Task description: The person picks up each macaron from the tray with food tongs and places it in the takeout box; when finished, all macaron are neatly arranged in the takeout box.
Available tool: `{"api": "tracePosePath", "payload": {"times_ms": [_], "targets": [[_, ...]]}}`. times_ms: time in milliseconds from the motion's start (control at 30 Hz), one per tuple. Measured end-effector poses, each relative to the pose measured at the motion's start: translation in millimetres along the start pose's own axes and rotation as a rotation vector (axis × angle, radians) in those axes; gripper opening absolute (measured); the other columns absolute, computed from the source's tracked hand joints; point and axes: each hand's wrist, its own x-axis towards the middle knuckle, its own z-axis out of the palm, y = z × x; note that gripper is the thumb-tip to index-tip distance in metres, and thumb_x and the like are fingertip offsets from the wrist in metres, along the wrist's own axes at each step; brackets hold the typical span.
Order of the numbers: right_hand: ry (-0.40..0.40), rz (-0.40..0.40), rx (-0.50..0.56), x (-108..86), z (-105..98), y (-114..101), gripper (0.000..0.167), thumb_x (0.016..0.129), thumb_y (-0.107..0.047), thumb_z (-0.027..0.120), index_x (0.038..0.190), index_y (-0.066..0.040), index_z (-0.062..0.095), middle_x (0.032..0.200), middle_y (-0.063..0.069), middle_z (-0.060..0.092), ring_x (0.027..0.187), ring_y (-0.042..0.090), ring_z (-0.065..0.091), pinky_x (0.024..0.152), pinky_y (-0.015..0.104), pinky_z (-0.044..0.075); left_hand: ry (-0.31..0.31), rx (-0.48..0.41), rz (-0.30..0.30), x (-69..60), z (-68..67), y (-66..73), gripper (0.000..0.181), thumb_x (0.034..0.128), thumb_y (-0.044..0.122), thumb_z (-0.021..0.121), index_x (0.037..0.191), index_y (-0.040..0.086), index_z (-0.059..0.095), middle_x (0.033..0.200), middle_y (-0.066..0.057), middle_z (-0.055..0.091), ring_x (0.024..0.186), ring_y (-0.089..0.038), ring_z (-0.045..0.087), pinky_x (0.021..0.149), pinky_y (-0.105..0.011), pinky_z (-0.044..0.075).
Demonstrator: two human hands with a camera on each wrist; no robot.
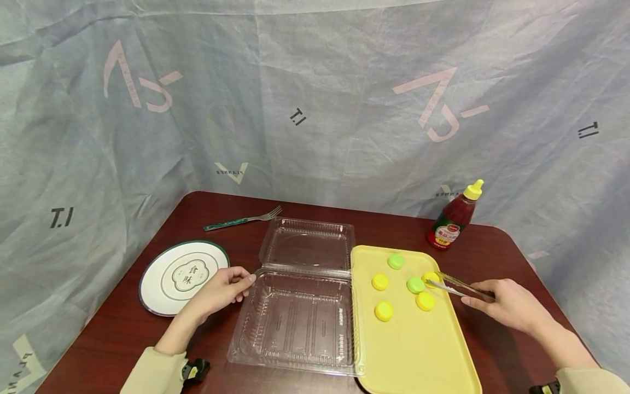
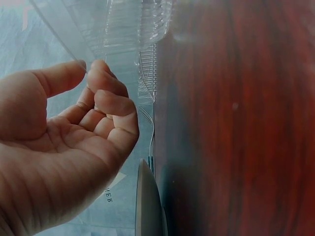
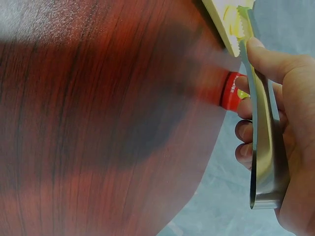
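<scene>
My right hand holds metal tongs between thumb and fingers. At the right edge of the yellow tray, the tong tips stand on both sides of a yellow macaron; whether they squeeze it I cannot tell. Beside it lie a green macaron and a yellow macaron. Further left on the tray are several others, among them a green macaron. With thumb and forefinger, my left hand pinches the left rim of a clear plastic box, whose lid lies folded back.
A white plate with a dark rim lies left of my left hand. Behind it rests a fork with a green handle. A red sauce bottle with a yellow cap stands behind the tray. The box's right edge overlaps the tray.
</scene>
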Motion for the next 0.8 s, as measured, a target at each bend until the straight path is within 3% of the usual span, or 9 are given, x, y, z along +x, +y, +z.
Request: {"api": "tracePosePath", "payload": {"times_ms": [800], "targets": [[-0.010,0.037,-0.012,2.0,-6.1,-0.1,0.038,0.087,-0.049,0.073,0.105,-0.015,0.077,0.058,-0.016,0.048,0.055,0.004,0.039,0.052,0.027,0.031,-0.006,0.002,0.008,0.9,-0.5,-1.2,0.022,0.1011,0.022,0.060,0.096,0.000,0.062,0.073,-0.004,0.057,0.065,-0.016,0.052,0.058,-0.026,0.043]]}}
